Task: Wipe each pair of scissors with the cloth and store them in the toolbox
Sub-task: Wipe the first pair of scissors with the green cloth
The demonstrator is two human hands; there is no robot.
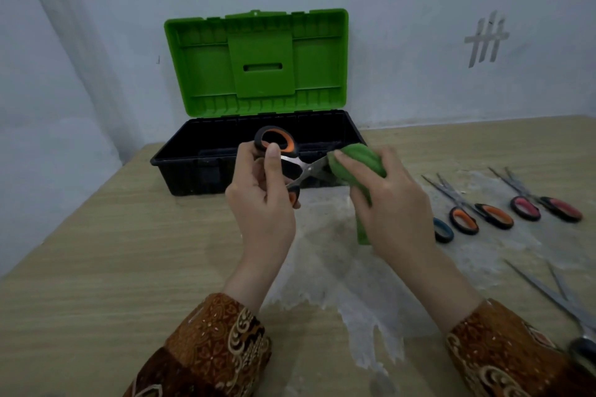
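The pair of scissors with black-and-orange plastic handles and bare steel blades (292, 164) is held in the air just in front of the black plastic toolbox with its green lid raised (258, 151), blades spread apart. The left hand (263, 200) grips the handle loops, thumb laid over the upper loop, while the right hand (383, 200) is curled round a bunched green cloth (356, 161) and presses it over the blade tips. The chief risk, as I judge it, is the open blades: if the cloth slips or thins under the fingers, an edge could nick the right hand, and a squeeze of the left hand would close the blades on the cloth or a fingertip. A loose hold could also let the scissors drop onto the near wall of the toolbox. To the right of the toolbox, on the wood-grain table (96, 267), lie a second orange-handled pair (477, 211), a pink-handled pair (541, 203), a blue handle loop (443, 230) half hidden behind the right hand, and nearer the camera a dark-handled pair (567, 309); a careless sweep of the patterned brown sleeve (503, 348) could knock these about.
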